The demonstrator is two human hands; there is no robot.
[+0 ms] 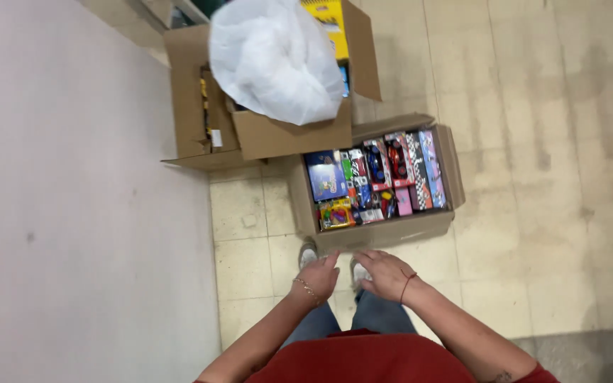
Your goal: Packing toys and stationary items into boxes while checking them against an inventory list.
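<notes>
Below both hands, tiled floor [533,177]; just ahead, open cardboard box [377,234] packed with toy packages [377,181]. Left hand [317,276] loosely curled, right hand [386,275] spread flat, both empty, nearly touching.

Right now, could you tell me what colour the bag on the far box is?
White bag, best in the head view.

lighting: even, soft, from overhead; moderately bright. shadows: faint, short, beside the cardboard boxes [363,227]. glare: white plastic bag [274,60] nearly blown out, folds barely readable. focus: generally soft; toy packaging smeared; hands slightly motion-blurred. edges: mild wide-angle stretch, pale floor tiles [533,142] washed.
</notes>
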